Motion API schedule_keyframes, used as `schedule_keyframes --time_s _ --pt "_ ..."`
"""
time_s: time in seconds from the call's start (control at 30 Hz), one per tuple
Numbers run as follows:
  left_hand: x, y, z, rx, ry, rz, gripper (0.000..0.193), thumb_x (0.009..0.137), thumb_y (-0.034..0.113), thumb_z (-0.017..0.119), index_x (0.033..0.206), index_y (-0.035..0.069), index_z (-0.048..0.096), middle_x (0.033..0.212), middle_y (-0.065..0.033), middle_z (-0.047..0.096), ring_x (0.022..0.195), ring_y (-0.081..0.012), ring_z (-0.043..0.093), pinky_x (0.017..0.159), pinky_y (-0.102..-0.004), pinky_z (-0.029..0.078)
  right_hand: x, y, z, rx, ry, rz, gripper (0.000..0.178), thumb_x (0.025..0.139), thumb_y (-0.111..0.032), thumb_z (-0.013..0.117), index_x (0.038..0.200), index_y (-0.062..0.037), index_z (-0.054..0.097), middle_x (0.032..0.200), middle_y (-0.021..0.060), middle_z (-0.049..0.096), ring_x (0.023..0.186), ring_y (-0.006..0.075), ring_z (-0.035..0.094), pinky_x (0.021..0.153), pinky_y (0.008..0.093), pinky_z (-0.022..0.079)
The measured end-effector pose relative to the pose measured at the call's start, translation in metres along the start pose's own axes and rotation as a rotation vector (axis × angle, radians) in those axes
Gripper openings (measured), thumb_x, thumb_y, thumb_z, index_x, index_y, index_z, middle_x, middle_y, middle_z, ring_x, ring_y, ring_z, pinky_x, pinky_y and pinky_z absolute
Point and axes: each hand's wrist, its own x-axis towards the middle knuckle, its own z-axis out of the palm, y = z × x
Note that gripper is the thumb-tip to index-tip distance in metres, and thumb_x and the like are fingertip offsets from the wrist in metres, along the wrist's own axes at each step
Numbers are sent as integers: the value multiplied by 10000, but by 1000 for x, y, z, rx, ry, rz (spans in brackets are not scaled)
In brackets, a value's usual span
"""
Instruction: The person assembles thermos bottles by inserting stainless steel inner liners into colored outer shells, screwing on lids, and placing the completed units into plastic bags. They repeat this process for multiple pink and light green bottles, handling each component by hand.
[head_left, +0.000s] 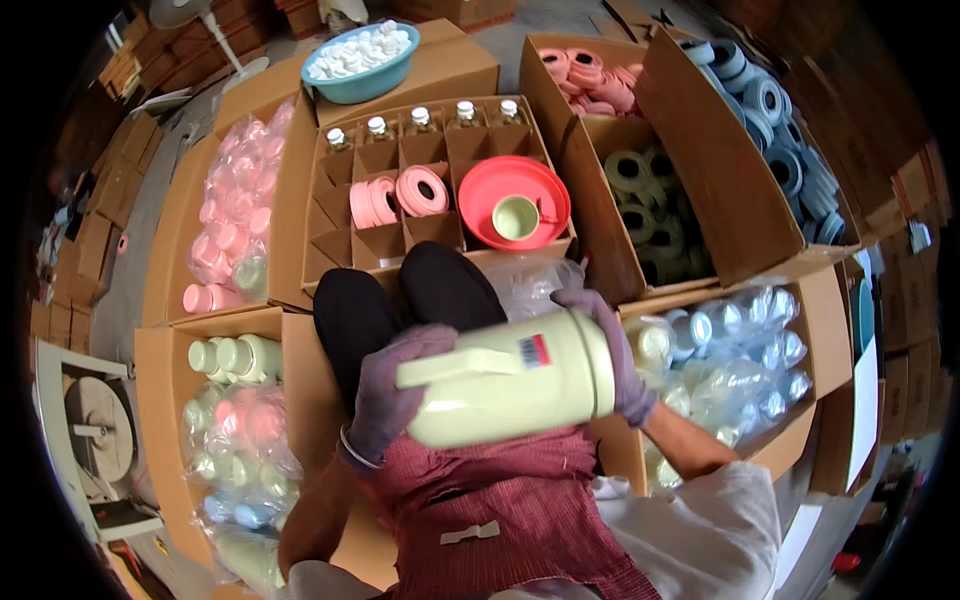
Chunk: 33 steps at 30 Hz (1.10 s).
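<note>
A pale green thermos jug (490, 400) lies sideways above my lap, its handle uppermost and a small red, white and dark label on its wall. Around its left end, by the handle, my gloved left hand (392, 385) is closed. My gloved right hand (615, 360) grips the wider right end; the jug hides part of its fingers. Beyond my knees, a red round tray (478, 195) bears a pale green cup (516, 218). Beside it, pink rings (420, 191) rest on a divided carton (330, 230) that also holds several white-capped bottles (420, 118).
To my left, cartons hold bagged pink (235, 225) and green jug parts (245, 355). On the right are cartons of green rings (640, 200), blue rings (765, 100) and bagged blue pieces (745, 350). A blue basin (365, 82) of white pieces stands at the back.
</note>
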Motion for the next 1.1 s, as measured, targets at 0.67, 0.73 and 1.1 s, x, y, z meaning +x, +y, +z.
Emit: schedule_keyframes --time_s 0.67,0.73,1.1 --pt "25 7 -12 36 -19 28 300 755 70 645 1043 -7 677 992 -134 700 985 -299 670 951 -411 501 51 21 -5 379 -174 -52 418 975 -332 495 1268 -40 555 1366 160 487 1280 270 457 1079 340 355" --pt "45 32 -9 282 -130 404 308 678 65 654 980 5 658 1060 -135 680 1071 -337 625 1012 -459 451 55 45 -7 998 -160 428 429 986 -344 489 1276 -31 539 1353 146 492 1257 261 473 1067 337 376" --pt "43 23 -16 234 -3 258 260 747 28 640 1002 7 687 1039 -156 691 1035 -336 650 972 -399 497 50 8 -1 590 -99 179 472 1042 -361 325 1360 -41 462 1338 94 501 1200 174 505 1048 308 399"
